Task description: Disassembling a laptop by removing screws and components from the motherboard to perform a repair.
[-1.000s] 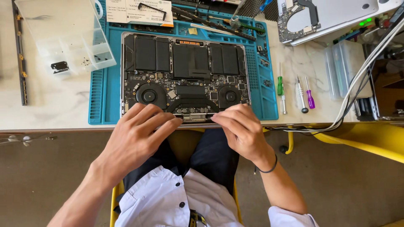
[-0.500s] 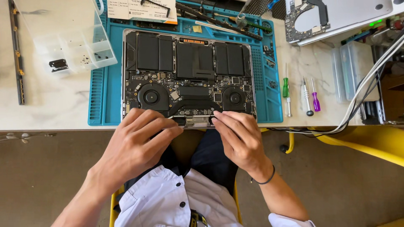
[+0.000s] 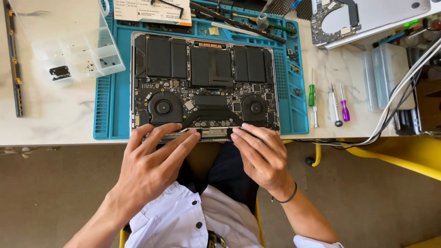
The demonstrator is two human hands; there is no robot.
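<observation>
An opened laptop (image 3: 204, 82) lies bottom-up on a blue work mat (image 3: 110, 110), showing black battery cells, two round fans and a dark circuit board. My left hand (image 3: 154, 163) rests on the laptop's near edge at the left, fingers spread and pointing toward the middle. My right hand (image 3: 262, 154) sits on the near edge at the right, fingertips by a small part at the centre of that edge. Neither hand holds a tool. A dark band circles my right wrist.
A clear compartment tray (image 3: 69, 50) with tiny screws stands at the left. Three screwdrivers (image 3: 326, 103), green, grey and purple, lie right of the mat. Another opened laptop (image 3: 367, 18) and white cables (image 3: 399, 105) occupy the far right. A thin strip (image 3: 14, 59) lies at the far left.
Both hands have stayed at the laptop's near edge; the fingertips shifted slightly closer to the centre. The view moved a little.
</observation>
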